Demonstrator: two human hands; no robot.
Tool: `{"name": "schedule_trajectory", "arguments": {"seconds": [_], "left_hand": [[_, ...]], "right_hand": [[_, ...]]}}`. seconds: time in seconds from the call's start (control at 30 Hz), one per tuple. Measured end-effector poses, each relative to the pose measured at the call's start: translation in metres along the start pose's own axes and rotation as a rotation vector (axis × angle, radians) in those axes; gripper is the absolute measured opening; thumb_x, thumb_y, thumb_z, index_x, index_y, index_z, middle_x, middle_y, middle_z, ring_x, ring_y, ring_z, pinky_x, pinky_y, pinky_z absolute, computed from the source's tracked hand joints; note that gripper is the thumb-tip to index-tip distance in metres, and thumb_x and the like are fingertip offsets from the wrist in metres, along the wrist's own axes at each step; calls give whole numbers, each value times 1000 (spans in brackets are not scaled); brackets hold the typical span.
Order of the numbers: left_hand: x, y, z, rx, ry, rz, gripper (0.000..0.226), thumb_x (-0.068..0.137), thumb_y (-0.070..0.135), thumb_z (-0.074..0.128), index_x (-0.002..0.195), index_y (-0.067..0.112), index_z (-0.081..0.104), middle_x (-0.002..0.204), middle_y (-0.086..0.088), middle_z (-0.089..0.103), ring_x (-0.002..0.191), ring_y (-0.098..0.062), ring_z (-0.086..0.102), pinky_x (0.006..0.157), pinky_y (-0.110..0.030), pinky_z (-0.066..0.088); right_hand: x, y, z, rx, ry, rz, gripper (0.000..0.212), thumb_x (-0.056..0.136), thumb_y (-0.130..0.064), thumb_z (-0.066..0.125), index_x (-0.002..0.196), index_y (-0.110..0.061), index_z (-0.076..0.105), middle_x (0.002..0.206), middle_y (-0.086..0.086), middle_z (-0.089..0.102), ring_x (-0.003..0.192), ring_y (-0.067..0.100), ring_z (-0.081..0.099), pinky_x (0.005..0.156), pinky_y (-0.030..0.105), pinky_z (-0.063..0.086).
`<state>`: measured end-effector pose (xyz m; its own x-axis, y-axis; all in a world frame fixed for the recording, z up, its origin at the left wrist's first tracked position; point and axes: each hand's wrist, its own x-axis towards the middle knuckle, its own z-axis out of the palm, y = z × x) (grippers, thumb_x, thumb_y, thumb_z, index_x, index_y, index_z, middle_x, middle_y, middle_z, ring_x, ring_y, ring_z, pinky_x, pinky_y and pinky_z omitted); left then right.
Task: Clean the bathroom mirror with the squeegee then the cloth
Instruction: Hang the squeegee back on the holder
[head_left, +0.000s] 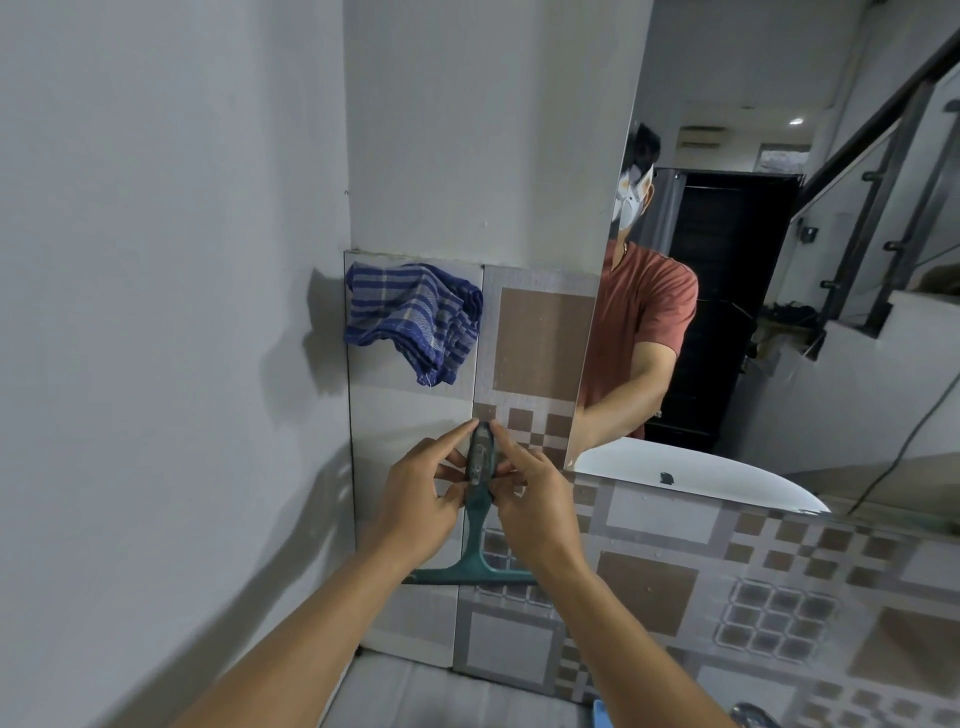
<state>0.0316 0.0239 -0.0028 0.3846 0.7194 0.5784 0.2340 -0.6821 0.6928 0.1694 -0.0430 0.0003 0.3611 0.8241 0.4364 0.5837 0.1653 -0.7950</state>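
A green squeegee (475, 551) hangs against the tiled wall, handle up, blade at the bottom. My left hand (423, 493) and my right hand (530, 491) both pinch the top of its handle from either side. A blue striped cloth (413, 319) hangs bunched on the wall above and to the left of my hands. The mirror (779, 260) fills the upper right, its left edge just right of my hands, and it reflects a person in a red shirt.
A plain grey wall (156, 312) closes in on the left, meeting the patterned tiled wall (649, 587) at a corner. A white basin rim shows reflected at the mirror's bottom edge (701, 478). A metal tap tip (753, 714) peeks in at the bottom right.
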Motion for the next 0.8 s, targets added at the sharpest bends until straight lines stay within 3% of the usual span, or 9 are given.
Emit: {"name": "schedule_trajectory", "arguments": {"seconds": [0.1,0.27,0.4,0.53,0.8], "left_hand": [[-4,-10,4,44,-3,4,88,80,-8,73,142,49,45,102,14,62,90,-3,66,84,-26,59],[-14,-24,9,61,-20,-11,87,79,-10,73,142,45,47,102,11,63,89,-5,66,86,-25,58],[-20,-26,13,54,-20,-15,84,80,-9,73,141,43,48,101,10,63,88,-3,65,85,-16,56],[-22,-25,15,57,-11,-27,84,82,-6,73,141,47,44,105,9,63,90,-2,65,87,-13,54],[-24,-30,18,95,-27,-35,91,84,-3,73,142,56,37,107,10,60,96,-6,64,92,-22,55]], "right_hand": [[-3,8,6,-33,-12,2,78,92,11,60,147,-44,46,110,-3,62,94,9,63,88,25,58],[-10,19,13,-10,-46,45,75,93,12,57,146,-41,47,107,-4,63,90,15,66,86,34,60],[-18,20,8,-96,-63,36,73,94,9,60,148,-37,44,103,-9,67,87,6,63,84,22,58],[-22,18,7,-111,-46,44,69,96,3,62,148,-39,43,104,-10,70,89,5,65,88,24,59],[-24,18,10,-141,-39,20,72,96,1,62,144,-46,35,116,-8,70,100,8,65,98,27,55]]}}
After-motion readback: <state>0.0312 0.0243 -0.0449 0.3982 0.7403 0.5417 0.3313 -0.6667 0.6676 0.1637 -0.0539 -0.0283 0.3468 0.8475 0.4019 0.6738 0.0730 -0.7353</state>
